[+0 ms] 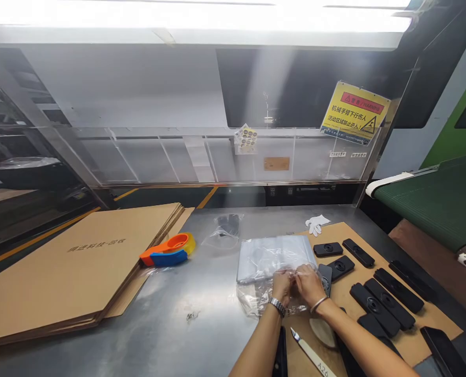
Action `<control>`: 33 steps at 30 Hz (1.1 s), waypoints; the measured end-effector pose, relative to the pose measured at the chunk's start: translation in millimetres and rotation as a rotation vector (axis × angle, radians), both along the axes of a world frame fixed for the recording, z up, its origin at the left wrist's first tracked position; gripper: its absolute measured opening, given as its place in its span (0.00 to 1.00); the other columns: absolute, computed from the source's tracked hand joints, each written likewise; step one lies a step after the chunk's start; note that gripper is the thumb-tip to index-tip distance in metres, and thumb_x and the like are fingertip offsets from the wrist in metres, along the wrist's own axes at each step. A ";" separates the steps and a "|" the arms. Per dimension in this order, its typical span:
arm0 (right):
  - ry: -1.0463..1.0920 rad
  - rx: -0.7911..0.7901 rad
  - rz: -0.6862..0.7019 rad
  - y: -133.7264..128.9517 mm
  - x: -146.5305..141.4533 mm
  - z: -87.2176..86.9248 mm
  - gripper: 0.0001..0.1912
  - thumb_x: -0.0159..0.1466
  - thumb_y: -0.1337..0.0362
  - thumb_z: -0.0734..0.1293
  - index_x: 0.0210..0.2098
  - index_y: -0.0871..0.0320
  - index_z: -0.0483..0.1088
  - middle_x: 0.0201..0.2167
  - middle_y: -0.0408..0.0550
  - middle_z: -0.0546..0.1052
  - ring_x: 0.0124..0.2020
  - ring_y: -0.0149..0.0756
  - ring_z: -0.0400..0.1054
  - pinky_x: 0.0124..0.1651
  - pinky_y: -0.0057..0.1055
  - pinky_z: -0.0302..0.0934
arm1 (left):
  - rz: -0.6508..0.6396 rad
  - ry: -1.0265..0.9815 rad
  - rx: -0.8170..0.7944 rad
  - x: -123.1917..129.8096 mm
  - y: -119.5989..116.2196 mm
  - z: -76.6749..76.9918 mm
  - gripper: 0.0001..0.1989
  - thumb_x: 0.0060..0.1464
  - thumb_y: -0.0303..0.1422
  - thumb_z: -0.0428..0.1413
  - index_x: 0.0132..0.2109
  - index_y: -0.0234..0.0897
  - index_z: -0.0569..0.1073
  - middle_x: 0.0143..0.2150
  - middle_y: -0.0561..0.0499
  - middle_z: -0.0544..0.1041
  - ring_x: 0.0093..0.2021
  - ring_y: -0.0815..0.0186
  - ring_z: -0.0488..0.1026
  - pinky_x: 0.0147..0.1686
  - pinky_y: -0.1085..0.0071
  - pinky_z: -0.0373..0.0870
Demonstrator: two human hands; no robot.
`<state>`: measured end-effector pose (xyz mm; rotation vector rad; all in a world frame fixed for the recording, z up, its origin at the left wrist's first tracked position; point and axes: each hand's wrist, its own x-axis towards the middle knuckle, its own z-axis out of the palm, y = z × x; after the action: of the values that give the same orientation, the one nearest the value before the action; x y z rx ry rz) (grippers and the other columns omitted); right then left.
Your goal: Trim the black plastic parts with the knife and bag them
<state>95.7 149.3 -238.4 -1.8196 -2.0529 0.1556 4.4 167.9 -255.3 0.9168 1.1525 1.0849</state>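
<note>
My left hand (282,286), with a metal watch at the wrist, and my right hand (310,285), with a bracelet, are close together at the near edge of a stack of clear plastic bags (274,256). Both hands have their fingers closed on a loose, crinkled clear plastic bag (252,301). Its film spreads below and left of the hands. My fingertips are partly hidden. Just right of my right hand lies a grey part (325,276) with a round detail. A craft knife (311,353) marked A26 rests below my hands.
Several black oblong parts (374,309) lie on a cardboard sheet (439,319) at right. An orange and blue tape dispenser (168,251) sits beside stacked flat cardboard (79,262) at left. A white glove (317,224) is farther back. A green conveyor belt (433,204) runs at right.
</note>
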 end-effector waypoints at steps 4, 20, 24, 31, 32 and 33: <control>0.165 -0.002 -0.026 -13.1 0.9 3.5 0.12 0.63 0.65 0.58 0.29 0.61 0.70 0.25 0.45 0.75 0.29 0.33 0.69 0.32 0.27 0.60 | -0.017 -0.045 -0.079 -3.3 -15.5 -1.3 0.12 0.57 0.37 0.49 0.42 0.33 0.69 0.35 0.50 0.73 0.30 0.69 0.71 0.30 0.68 0.71; 0.245 0.030 0.259 -69.8 -18.7 32.9 0.10 0.63 0.66 0.57 0.32 0.57 0.69 0.28 0.45 0.69 0.31 0.33 0.63 0.35 0.26 0.56 | 0.159 0.646 0.487 -59.1 -90.4 26.6 0.20 0.50 0.29 0.53 0.52 0.44 0.67 0.50 0.45 0.66 0.51 0.58 0.62 0.51 0.60 0.59; 0.172 0.001 0.346 -78.5 -31.2 46.5 0.11 0.64 0.66 0.56 0.35 0.56 0.70 0.30 0.46 0.69 0.33 0.33 0.64 0.37 0.27 0.56 | 0.121 0.878 0.610 -85.8 -104.3 33.2 0.14 0.55 0.29 0.48 0.43 0.46 0.75 0.39 0.47 0.72 0.43 0.59 0.64 0.46 0.61 0.59; 0.022 -0.124 0.075 -118.8 -45.7 22.8 0.16 0.65 0.57 0.54 0.36 0.59 0.68 0.27 0.51 0.75 0.29 0.38 0.70 0.30 0.29 0.57 | 0.356 1.189 0.520 -143.2 -117.8 12.7 0.17 0.58 0.32 0.43 0.45 0.34 0.75 0.36 0.41 0.68 0.38 0.57 0.62 0.41 0.61 0.59; -0.014 -0.161 0.049 -128.7 -50.0 14.6 0.17 0.64 0.55 0.56 0.34 0.59 0.69 0.24 0.52 0.75 0.27 0.41 0.70 0.28 0.30 0.56 | 0.360 1.223 0.497 -147.0 -121.8 8.2 0.17 0.58 0.33 0.43 0.44 0.34 0.75 0.36 0.41 0.68 0.38 0.56 0.61 0.40 0.60 0.59; -0.046 -0.197 0.033 -138.0 -54.3 6.3 0.17 0.62 0.53 0.58 0.32 0.60 0.70 0.22 0.52 0.75 0.26 0.43 0.70 0.26 0.31 0.55 | 0.346 1.251 0.477 -149.4 -126.2 3.6 0.17 0.57 0.33 0.44 0.44 0.35 0.75 0.35 0.42 0.68 0.37 0.56 0.61 0.39 0.61 0.59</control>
<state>41.4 11.3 -232.1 -1.9200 -2.1663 0.3391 -144.9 41.6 -251.8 1.9593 2.1610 1.0557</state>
